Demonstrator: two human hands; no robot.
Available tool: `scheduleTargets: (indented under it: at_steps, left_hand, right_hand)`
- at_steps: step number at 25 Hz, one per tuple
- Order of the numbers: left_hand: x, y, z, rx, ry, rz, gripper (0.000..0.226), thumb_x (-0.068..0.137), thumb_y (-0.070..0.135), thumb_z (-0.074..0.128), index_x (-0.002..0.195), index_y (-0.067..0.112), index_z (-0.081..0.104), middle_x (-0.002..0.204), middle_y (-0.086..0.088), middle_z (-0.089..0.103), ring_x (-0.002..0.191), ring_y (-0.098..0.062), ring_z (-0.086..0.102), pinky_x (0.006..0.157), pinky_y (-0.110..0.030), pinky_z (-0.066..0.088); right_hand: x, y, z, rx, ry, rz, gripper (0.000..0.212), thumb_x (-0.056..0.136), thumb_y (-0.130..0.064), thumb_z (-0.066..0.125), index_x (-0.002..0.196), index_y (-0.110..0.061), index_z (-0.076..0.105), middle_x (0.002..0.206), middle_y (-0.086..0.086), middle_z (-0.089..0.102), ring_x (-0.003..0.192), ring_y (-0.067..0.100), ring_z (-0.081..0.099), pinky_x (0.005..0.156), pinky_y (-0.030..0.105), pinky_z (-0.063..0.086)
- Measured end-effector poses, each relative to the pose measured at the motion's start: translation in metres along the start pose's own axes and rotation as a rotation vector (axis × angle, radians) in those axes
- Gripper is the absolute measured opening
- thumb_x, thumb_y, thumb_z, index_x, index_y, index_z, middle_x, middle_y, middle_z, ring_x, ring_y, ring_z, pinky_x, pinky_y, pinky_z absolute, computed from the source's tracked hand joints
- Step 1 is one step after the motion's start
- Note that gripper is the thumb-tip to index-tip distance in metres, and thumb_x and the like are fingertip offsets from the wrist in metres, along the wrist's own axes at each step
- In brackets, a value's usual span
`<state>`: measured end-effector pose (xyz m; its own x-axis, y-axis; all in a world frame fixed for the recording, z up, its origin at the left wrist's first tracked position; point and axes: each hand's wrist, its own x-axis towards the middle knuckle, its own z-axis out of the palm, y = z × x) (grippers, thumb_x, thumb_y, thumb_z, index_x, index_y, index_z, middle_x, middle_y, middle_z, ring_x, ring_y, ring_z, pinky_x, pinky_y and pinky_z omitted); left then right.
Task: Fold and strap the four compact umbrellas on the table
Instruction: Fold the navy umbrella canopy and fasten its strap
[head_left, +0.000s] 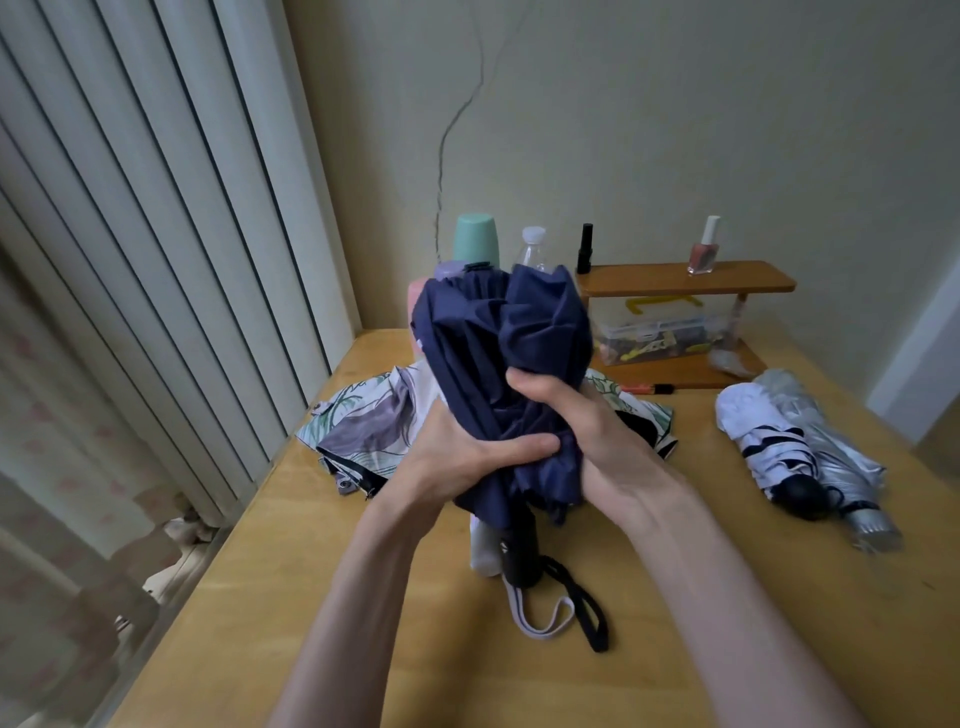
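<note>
A navy blue umbrella (498, 353) stands upright above the middle of the wooden table (291, 597), its canopy loose and bunched. My left hand (462, 457) wraps its lower folds from the left, thumb across the front. From the right, my right hand (576, 421) grips the same folds. Its black handle (522, 551) and dark wrist loop (587, 608) hang below. A leaf-patterned umbrella (363, 431) lies unfolded behind, with a white handle (483, 545) and pale loop (540, 621). At the right lie a white-and-navy umbrella (763, 441) and a silver umbrella (831, 447), both bundled.
A small wooden shelf (685, 283) at the back holds a nail polish bottle (704, 249), a black tube (586, 249) and a clear box (665, 327). A mint cup (475, 239) and a plastic bottle (532, 249) stand behind the umbrella. Vertical blinds (156, 234) run along the table's left edge.
</note>
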<state>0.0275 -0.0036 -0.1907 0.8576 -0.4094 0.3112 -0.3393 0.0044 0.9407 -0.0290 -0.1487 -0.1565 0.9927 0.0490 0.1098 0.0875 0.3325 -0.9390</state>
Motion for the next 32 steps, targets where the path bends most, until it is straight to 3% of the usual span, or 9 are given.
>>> scheduleTargets:
  at_steps: [5,9,13,16,21,24,26,29,32]
  left_hand:
    - [-0.003,-0.003,-0.011,-0.13,0.075,-0.092,0.057,0.077,0.019,0.086,0.129,0.011,0.067,0.119,-0.003,0.078,0.115,-0.024,0.074,0.096,-0.04,0.061]
    - [-0.007,-0.002,-0.01,-0.248,-0.028,-0.147,0.057,0.077,0.016,0.081,0.131,0.017,0.064,0.122,-0.003,0.078,0.116,-0.024,0.073,0.097,-0.041,0.059]
    - [-0.013,0.004,0.001,-0.202,-0.205,-0.232,0.045,0.077,0.015,0.077,0.121,0.014,0.066,0.109,0.002,0.08,0.105,-0.016,0.076,0.086,-0.027,0.06]
    - [-0.01,0.01,0.011,-0.133,-0.241,-0.229,0.044,0.076,0.02,0.079,0.119,0.02,0.066,0.107,0.006,0.08,0.105,-0.013,0.076,0.086,-0.024,0.059]
    - [-0.011,0.019,0.012,-0.26,-0.197,-0.235,0.054,0.078,0.022,0.081,0.128,0.02,0.062,0.116,0.002,0.08,0.11,-0.018,0.075,0.087,-0.028,0.06]
    - [-0.007,0.018,0.018,-0.244,-0.2,-0.204,0.086,0.067,0.039,0.088,0.142,0.02,0.053,0.131,0.001,0.074,0.123,-0.016,0.07,0.099,-0.032,0.058]
    - [-0.004,0.013,0.03,-0.105,-0.131,-0.141,0.095,0.062,0.031,0.096,0.144,0.015,0.05,0.135,0.0,0.071,0.126,-0.012,0.068,0.103,-0.029,0.055]
    - [-0.005,0.004,0.038,-0.066,-0.099,-0.151,0.066,0.076,0.007,0.094,0.132,0.016,0.062,0.123,0.0,0.078,0.119,-0.014,0.072,0.098,-0.027,0.057]
    - [-0.008,-0.003,0.021,-0.221,-0.017,-0.278,0.059,0.072,0.016,0.097,0.123,0.018,0.069,0.115,0.001,0.08,0.112,-0.021,0.076,0.088,-0.027,0.06]
  right_hand:
    - [0.005,-0.01,-0.01,-0.394,-0.02,-0.097,0.045,0.092,-0.025,0.081,0.134,-0.025,0.063,0.127,-0.009,0.074,0.121,0.009,0.069,0.104,0.033,0.057]
    - [0.011,-0.009,-0.019,-0.278,-0.012,-0.134,0.077,0.072,-0.035,0.089,0.141,-0.031,0.057,0.135,-0.012,0.07,0.126,0.008,0.066,0.102,0.027,0.056]
    - [0.014,-0.002,-0.021,-0.241,0.08,-0.102,0.075,0.066,-0.014,0.098,0.132,-0.016,0.063,0.119,0.001,0.078,0.111,0.018,0.075,0.09,0.031,0.062]
    - [0.018,0.002,-0.022,-0.297,0.264,-0.125,0.056,0.072,-0.003,0.092,0.123,-0.011,0.069,0.108,0.002,0.08,0.097,0.016,0.078,0.08,0.031,0.062]
    - [0.013,-0.007,-0.024,-0.318,0.399,-0.219,0.064,0.079,-0.001,0.087,0.134,-0.022,0.06,0.118,-0.004,0.075,0.104,0.008,0.074,0.087,0.03,0.062]
    - [0.015,-0.009,-0.023,-0.367,0.476,-0.287,0.069,0.079,-0.002,0.087,0.134,-0.028,0.054,0.125,-0.005,0.07,0.112,0.007,0.071,0.097,0.037,0.06]
    - [0.011,-0.01,-0.016,-0.324,0.405,-0.203,0.071,0.081,-0.006,0.088,0.137,-0.031,0.052,0.124,-0.008,0.071,0.107,0.005,0.072,0.093,0.03,0.061]
    - [0.002,-0.017,-0.01,-0.147,0.189,-0.028,0.07,0.086,-0.013,0.086,0.144,-0.032,0.052,0.123,-0.007,0.075,0.108,0.008,0.075,0.092,0.028,0.061]
    - [-0.003,-0.034,-0.024,-0.13,0.055,0.029,0.068,0.084,-0.022,0.082,0.146,-0.03,0.056,0.127,-0.002,0.075,0.119,0.014,0.071,0.106,0.036,0.055]
